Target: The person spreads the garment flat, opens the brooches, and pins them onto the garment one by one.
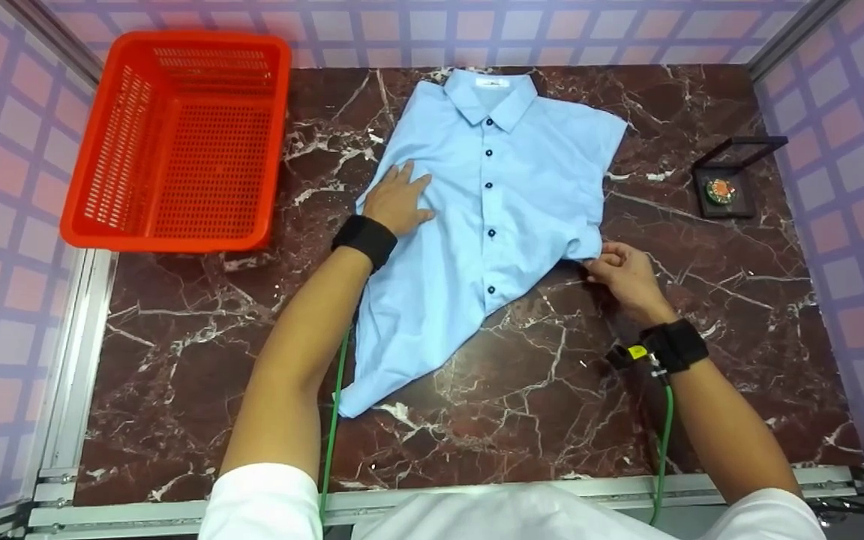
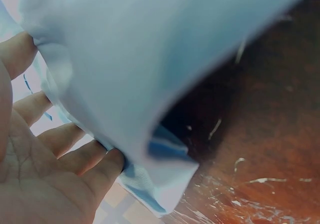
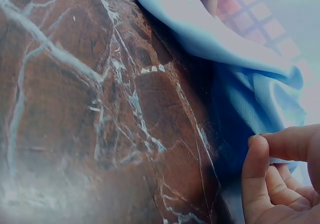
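A light blue button-up shirt (image 1: pixel 454 225) with dark buttons lies front up on the table, collar (image 1: pixel 492 97) at the far side. Its lower hem runs slantwise, one corner reaching toward the near left. My left hand (image 1: pixel 400 201) rests on the shirt's left side, fingers spread; the left wrist view shows those fingers (image 2: pixel 65 139) against the cloth. At the lower right edge, my right hand (image 1: pixel 622 276) pinches the fabric between thumb and index finger. Seen from the right wrist, the shirt (image 3: pixel 240 93) rises in loose folds near that pinch (image 3: pixel 257 139).
A red plastic basket (image 1: pixel 278 150) stands at the back left. To the right sits a small black frame-like stand (image 1: pixel 724 210) holding a round green and orange item (image 1: pixel 720 191). Green cables (image 1: pixel 664 442) trail from the wrist straps. Checked panels (image 1: pixel 844 150) border the dark marbled table (image 1: pixel 199 390).
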Tool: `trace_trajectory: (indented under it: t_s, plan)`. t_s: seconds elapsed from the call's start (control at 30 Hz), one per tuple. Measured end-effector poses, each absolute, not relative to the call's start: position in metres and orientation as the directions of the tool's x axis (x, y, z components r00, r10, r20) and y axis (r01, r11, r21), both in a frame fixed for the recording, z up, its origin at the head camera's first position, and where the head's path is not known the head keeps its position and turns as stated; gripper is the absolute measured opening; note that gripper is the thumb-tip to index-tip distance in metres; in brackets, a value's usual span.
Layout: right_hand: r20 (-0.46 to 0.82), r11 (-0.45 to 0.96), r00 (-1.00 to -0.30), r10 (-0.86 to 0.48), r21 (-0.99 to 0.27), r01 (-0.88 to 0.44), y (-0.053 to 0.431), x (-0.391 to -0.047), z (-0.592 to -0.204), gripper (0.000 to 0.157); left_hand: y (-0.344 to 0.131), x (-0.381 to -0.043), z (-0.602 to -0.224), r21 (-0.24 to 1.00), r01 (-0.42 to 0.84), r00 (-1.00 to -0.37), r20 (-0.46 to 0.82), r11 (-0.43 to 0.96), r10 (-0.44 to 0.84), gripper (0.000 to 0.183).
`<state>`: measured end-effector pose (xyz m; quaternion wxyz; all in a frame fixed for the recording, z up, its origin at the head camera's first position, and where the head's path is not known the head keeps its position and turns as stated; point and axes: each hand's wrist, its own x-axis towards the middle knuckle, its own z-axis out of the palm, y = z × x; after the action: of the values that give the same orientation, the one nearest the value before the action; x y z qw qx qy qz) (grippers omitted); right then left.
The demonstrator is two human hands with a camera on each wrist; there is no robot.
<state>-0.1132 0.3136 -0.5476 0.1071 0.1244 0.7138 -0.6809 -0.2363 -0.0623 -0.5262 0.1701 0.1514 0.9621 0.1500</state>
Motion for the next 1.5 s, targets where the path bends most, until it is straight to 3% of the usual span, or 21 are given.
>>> trace_trajectory:
  t_s: [0.87, 1.2, 1.5]
  plan:
    - [-0.335, 0.126, -0.941, 0.042, -0.933, 0.338, 0.330, -0.101, -0.546, 0.033, -0.059, -0.234, -0.530, 0.318, 0.262, -0.896, -0.271, 0.911, 0.352, 0.072]
    - [-0.342, 0.219, -0.938, 0.061, -0.912, 0.347, 0.336, -0.097, -0.544, 0.038, -0.061, -0.235, -0.529, 0.313, 0.265, -0.897, -0.268, 0.912, 0.352, 0.072]
    - [-0.329, 0.106, -0.941, 0.072, -0.936, 0.336, 0.337, -0.095, -0.542, 0.030, -0.061, -0.235, -0.528, 0.334, 0.253, -0.903, -0.256, 0.908, 0.346, 0.070]
